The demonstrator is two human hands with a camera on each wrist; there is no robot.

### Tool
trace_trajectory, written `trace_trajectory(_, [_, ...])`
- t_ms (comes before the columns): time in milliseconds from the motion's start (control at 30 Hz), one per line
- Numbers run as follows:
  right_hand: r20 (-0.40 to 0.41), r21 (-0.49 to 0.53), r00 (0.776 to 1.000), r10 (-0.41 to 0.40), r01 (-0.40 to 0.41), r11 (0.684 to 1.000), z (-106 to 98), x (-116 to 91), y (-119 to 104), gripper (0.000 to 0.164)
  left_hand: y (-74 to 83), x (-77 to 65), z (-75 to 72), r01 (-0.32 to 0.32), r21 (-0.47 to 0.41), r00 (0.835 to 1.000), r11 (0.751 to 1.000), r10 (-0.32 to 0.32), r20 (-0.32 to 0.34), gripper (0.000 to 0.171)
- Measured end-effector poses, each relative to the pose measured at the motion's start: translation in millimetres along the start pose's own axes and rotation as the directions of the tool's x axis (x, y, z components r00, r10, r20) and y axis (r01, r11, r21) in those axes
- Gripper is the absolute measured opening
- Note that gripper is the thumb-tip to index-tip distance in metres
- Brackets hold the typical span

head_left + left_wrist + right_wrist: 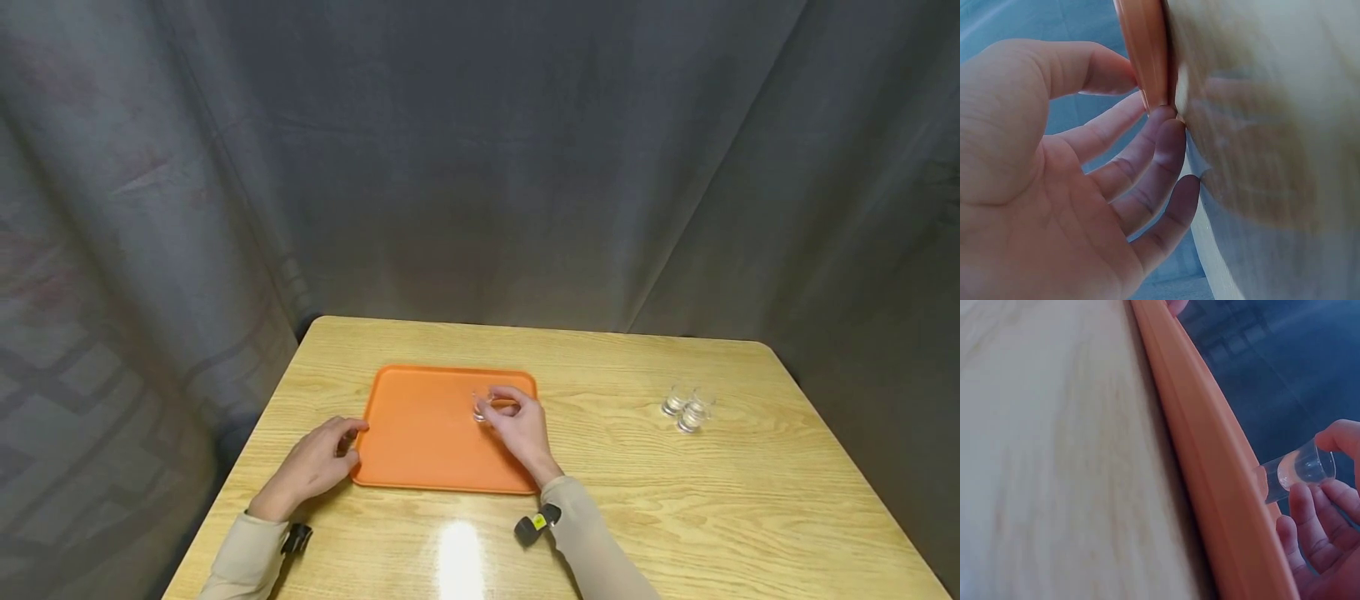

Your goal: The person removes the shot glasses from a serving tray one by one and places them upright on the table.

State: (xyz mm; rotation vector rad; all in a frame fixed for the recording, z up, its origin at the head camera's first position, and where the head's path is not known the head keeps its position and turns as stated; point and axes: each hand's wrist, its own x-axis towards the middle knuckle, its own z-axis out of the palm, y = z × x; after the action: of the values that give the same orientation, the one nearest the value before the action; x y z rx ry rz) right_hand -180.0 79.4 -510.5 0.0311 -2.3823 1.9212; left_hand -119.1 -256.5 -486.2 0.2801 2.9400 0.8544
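A small clear shot glass (479, 410) is upright over the right half of the orange tray (427, 446). My right hand (519, 425) holds it, thumb and fingertips around the upper part. In the right wrist view the tray's rim hides the base of the shot glass (1291, 475). At the tray's left edge, my left hand (318, 462) holds the rim with curved fingers. The left wrist view has the thumb on top of the tray rim (1146, 50) and the fingertips low against its side, by the tabletop.
Three more clear shot glasses (688, 417) are grouped on the right part of the wooden table (615, 467). Grey curtains (480, 167) hang behind the table and along its sides. Both wrists carry dark straps over beige sleeves.
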Motion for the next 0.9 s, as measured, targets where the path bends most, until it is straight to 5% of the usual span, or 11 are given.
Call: trace_trajectory(900, [-0.103, 0.054, 0.994, 0.047, -0.042, 0.998, -42.5, -0.3, 1.6, 0.041, 0.1, -0.2, -0.4, 0.003, 0.004, 1.0, 1.0, -0.003, 0.007, 0.043])
